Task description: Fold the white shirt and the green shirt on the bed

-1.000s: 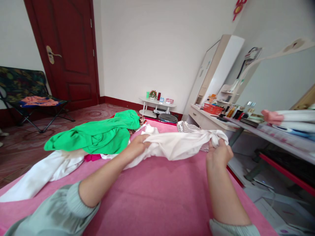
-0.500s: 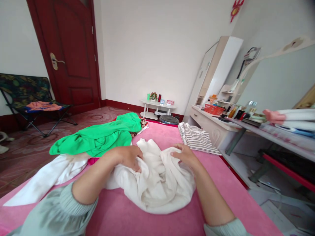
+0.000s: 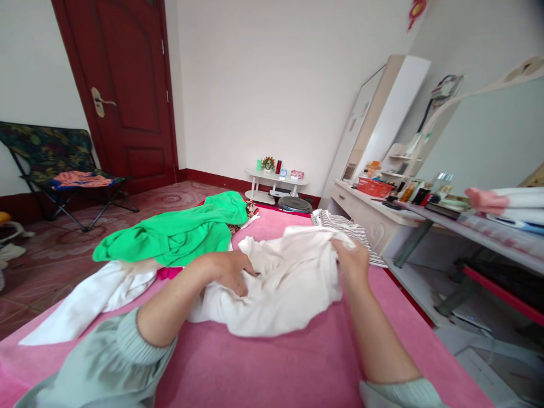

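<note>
A white garment [image 3: 276,294] lies bunched on the pink bed cover [image 3: 263,374], its right part lifted. My left hand [image 3: 232,273] is closed on its left side, with the fingertips partly sunk in the folds. Gripping a raised edge at the right, my right hand [image 3: 352,258] pulls the cloth taut. Just beyond my left forearm is a heap with a green garment [image 3: 170,232] on top, and a white cloth [image 3: 85,309] sticks out below it. Past my right hand lies a striped garment [image 3: 335,224], partly hidden by the raised white cloth.
A low white table [image 3: 276,178] with small items stands by the far wall. On the right are a dresser [image 3: 361,207] with an orange basket [image 3: 376,187] and a side table [image 3: 450,226] with bottles. A folding chair [image 3: 63,164] holds clothes at the left.
My right hand has moved right and up, lifting the garment's right edge and stretching it out. The left hand has stayed in the folds. The view has shifted slightly.
</note>
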The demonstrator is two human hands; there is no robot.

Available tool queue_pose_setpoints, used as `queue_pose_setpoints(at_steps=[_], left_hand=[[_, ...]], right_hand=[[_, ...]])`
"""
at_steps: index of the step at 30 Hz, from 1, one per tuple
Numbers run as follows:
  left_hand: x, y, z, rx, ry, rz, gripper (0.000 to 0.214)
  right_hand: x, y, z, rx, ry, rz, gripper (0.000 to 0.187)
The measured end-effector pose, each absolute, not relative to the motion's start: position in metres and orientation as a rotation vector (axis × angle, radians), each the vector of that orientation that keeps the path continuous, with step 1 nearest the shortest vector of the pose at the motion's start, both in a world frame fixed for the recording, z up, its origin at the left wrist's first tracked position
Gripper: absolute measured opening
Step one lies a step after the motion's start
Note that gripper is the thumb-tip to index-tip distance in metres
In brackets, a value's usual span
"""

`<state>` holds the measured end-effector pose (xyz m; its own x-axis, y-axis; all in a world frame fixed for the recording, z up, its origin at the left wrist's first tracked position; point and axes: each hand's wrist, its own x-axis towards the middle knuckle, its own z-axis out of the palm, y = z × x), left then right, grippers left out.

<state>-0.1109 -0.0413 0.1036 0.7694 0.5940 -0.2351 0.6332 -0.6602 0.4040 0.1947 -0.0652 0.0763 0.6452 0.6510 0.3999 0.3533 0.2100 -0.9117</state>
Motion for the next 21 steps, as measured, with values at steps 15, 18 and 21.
queue_pose_setpoints(at_steps=[15,18,21], left_hand=[[-0.097,-0.062,0.117,2.328,0.585,0.051,0.033],[-0.114,-0.066,0.139,2.134,0.555,0.246,0.026],[-0.143,-0.066,0.151,1.923,0.678,0.611,0.041]], right_hand=[[0.213,-0.066,0.094,-0.968,-0.415,0.256,0.031],[0.211,-0.075,0.115,-0.956,-0.459,0.182,0.027],[0.201,-0.094,0.143,-0.968,-0.603,0.122,0.021]])
